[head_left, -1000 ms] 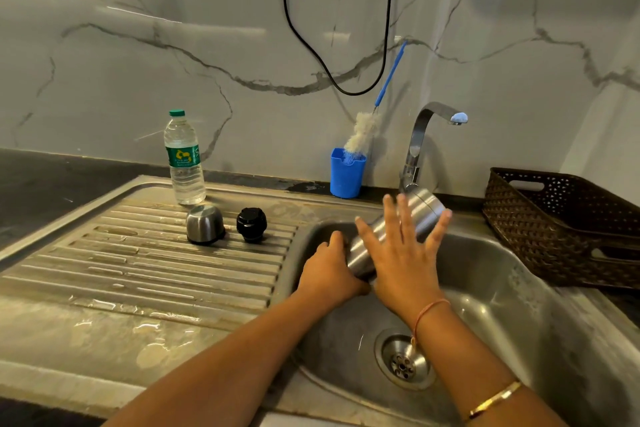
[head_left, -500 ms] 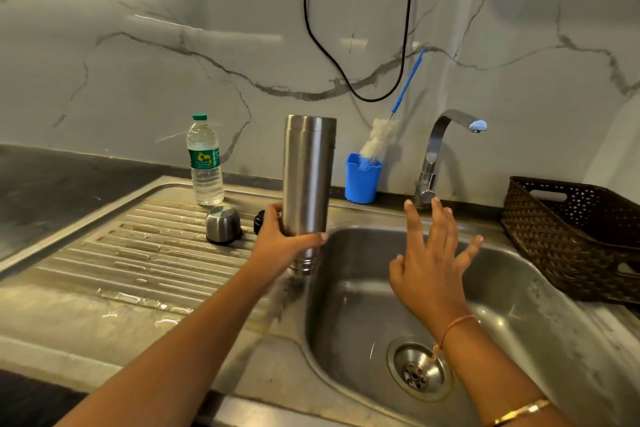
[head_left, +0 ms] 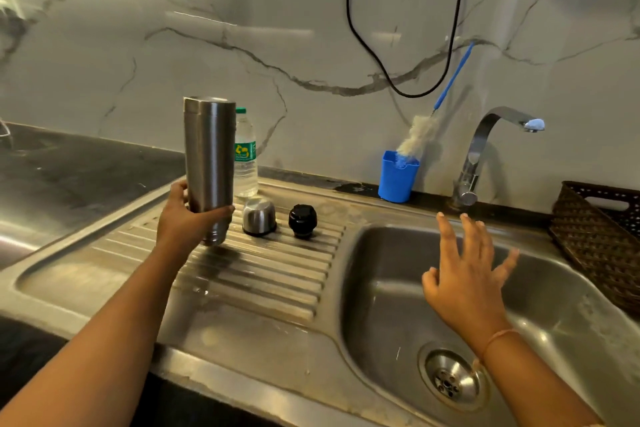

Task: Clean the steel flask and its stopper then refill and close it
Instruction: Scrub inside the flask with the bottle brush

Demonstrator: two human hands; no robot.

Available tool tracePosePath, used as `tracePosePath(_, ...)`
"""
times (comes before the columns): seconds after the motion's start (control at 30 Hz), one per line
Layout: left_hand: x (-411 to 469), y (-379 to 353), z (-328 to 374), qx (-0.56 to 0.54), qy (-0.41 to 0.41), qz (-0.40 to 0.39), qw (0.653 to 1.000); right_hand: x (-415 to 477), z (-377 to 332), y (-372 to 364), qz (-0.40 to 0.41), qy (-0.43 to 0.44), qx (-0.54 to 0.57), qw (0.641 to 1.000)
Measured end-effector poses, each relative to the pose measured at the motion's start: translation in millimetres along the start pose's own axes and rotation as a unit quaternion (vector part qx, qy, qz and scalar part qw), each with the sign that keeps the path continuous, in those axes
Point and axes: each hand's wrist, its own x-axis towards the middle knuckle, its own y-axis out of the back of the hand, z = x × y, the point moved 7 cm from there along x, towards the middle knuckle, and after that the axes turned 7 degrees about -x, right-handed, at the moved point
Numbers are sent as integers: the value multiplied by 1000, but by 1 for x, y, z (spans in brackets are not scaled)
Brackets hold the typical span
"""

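- Left hand (head_left: 188,218) wraps its fingers around the lower part of the tall, cylindrical brushed-steel flask (head_left: 209,163), thumb on the side nearer the left edge of the drainboard, fingertips showing on the sink side.
- Flask's long axis stands close to upright, only slightly tilted; the end that points up looks closed and flat, so I judge it is held mouth down, though the lower end is blurred.
- It hangs just above the ribbed stainless drainboard (head_left: 263,274), over the ribs toward the board's back-left part; whether its bottom end touches the ribs I cannot tell.
- Right hand (head_left: 465,274) is empty, fingers spread and loose, over the stainless sink basin (head_left: 381,322) below the curved chrome tap (head_left: 485,146).
- Small domed steel cup lid (head_left: 259,217) and round black stopper (head_left: 302,220) sit on the ribs just beside the flask, between it and the basin's left rim; the stopper is nearer the basin.
- Clear plastic water bottle with green label (head_left: 245,152) stands at the board's back edge, just behind the flask.
- Blue-handled bottle brush (head_left: 420,130) leans in a blue plastic holder (head_left: 397,177) at the back rim, nearer the free right hand.
- Judgement: the flask probably gets set down next, and the stopper lies about between the two hands, so either could reach it.
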Motion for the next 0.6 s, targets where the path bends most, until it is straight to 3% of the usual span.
tracePosePath(0.27, 26, 23, -19, -43, 20, 20, 999, -4, -10, -9, -65, 14, 19, 998)
tracePosePath(0.6, 35, 11, -24, -50, 27, -29, 998, -7, -19, -14, -98, 29, 8, 995)
